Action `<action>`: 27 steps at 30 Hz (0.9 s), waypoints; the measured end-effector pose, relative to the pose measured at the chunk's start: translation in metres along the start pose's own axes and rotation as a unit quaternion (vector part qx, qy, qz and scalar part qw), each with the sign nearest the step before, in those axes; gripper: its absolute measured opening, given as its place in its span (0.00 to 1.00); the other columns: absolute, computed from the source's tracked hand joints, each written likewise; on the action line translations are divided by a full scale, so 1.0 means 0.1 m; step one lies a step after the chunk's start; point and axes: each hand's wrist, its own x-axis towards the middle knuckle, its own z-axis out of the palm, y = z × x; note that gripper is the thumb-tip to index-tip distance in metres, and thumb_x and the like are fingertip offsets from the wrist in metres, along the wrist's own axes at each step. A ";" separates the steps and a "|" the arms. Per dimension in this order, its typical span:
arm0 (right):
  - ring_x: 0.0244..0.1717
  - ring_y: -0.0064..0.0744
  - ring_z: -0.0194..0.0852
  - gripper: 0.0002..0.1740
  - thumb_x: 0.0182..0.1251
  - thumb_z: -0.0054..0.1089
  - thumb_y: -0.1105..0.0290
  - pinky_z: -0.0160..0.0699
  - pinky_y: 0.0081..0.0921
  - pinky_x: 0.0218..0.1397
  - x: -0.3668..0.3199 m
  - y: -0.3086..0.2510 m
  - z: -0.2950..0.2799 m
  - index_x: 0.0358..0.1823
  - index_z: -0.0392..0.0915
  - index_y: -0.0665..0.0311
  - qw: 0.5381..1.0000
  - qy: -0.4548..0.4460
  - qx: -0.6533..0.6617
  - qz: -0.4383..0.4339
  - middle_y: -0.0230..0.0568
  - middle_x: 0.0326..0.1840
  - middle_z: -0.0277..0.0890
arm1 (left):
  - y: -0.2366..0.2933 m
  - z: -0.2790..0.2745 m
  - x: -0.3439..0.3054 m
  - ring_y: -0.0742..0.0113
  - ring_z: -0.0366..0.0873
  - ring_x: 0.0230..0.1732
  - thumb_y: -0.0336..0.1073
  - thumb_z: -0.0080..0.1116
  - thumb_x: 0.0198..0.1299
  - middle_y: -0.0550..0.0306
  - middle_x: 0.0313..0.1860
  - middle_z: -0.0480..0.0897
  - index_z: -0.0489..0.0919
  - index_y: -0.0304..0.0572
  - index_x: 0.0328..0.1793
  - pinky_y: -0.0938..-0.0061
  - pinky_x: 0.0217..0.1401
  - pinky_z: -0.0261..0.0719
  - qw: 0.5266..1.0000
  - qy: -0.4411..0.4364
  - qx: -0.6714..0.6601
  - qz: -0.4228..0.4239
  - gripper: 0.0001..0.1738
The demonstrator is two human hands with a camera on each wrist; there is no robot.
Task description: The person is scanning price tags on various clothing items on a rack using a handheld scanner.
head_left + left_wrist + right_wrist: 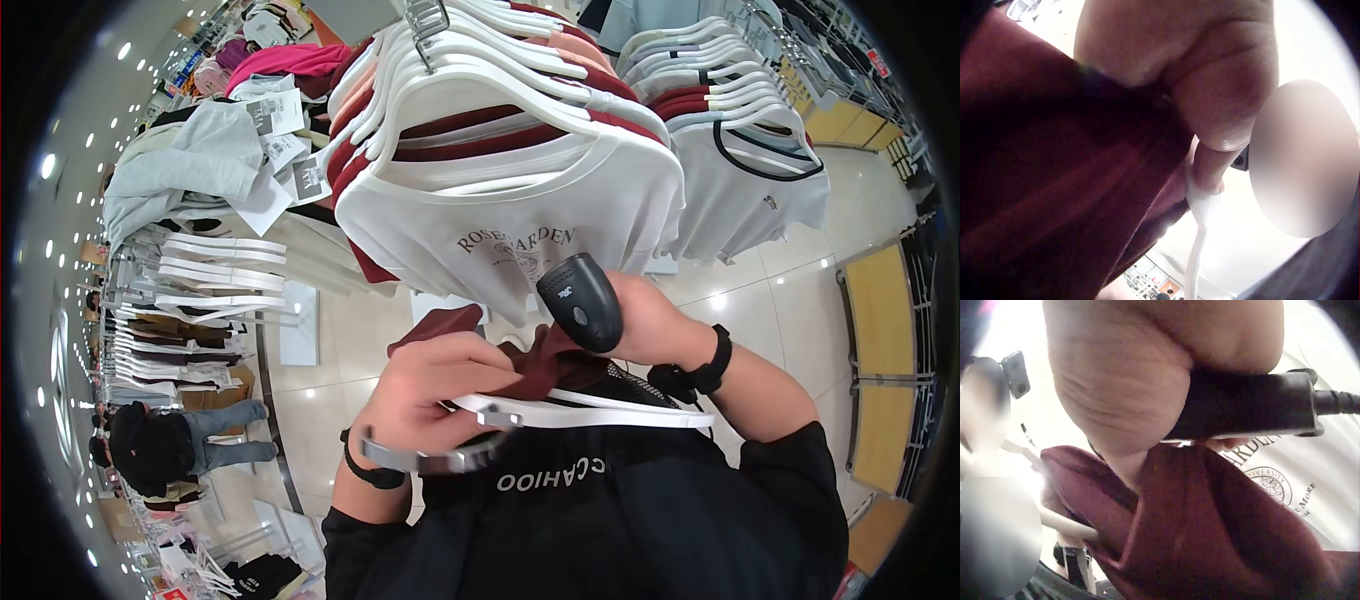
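Note:
My left hand (440, 385) grips a dark red garment (530, 365) together with its white hanger (590, 412), held close to my chest. The left wrist view shows the red cloth (1054, 187) filling the frame, with my fingers (1210, 169) curled on the white hanger (1200, 212). My right hand (650, 320) grips a black handheld scanner (580, 300), its head just above the red garment. In the right wrist view the scanner's black handle (1247, 406) lies in my palm, with the red cloth (1210, 531) right below it.
A rack of white and dark red T-shirts on white hangers (500, 130) hangs straight ahead; the front one (520, 230) bears printed lettering. More white shirts (750, 170) hang to the right. A rack of empty hangers (200, 300) and a person (170, 445) are on the left.

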 end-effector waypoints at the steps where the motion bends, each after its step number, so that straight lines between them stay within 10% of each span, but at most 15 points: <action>1: 0.46 0.39 0.83 0.26 0.50 0.78 0.71 0.79 0.34 0.52 0.02 0.06 0.04 0.52 0.78 0.67 0.999 0.012 -0.028 0.011 0.47 0.45 0.83 | -0.02 -0.05 -0.04 0.56 0.83 0.36 0.25 0.72 0.43 0.47 0.41 0.85 0.86 0.31 0.43 0.69 0.38 0.80 1.000 0.020 -0.017 0.000 0.17; 11: 0.34 0.33 0.81 0.15 0.48 0.67 0.78 0.79 0.30 0.42 -0.40 0.01 -0.50 0.41 0.79 0.67 0.980 0.130 -0.003 0.152 0.40 0.33 0.82 | -0.29 -0.01 -0.44 0.71 0.77 0.36 0.30 0.68 0.57 0.56 0.36 0.82 0.87 0.30 0.48 0.77 0.38 0.72 0.964 0.215 -0.048 -0.147 0.14; 19: 0.37 0.43 0.83 0.18 0.48 0.64 0.79 0.79 0.33 0.44 -0.35 -0.14 -0.56 0.44 0.79 0.67 0.977 0.065 -0.104 0.177 0.46 0.36 0.83 | -0.38 0.03 -0.19 0.61 0.82 0.39 0.26 0.69 0.55 0.50 0.40 0.85 0.87 0.35 0.49 0.72 0.43 0.77 0.972 0.140 0.103 -0.157 0.14; 27: 0.37 0.23 0.80 0.19 0.52 0.62 0.80 0.80 0.26 0.41 -0.11 -0.34 -0.30 0.48 0.78 0.68 0.972 0.049 0.133 0.187 0.35 0.38 0.82 | -0.60 0.50 0.09 0.56 0.81 0.36 0.29 0.71 0.57 0.53 0.39 0.82 0.85 0.37 0.48 0.70 0.38 0.78 0.982 0.071 0.116 -0.129 0.13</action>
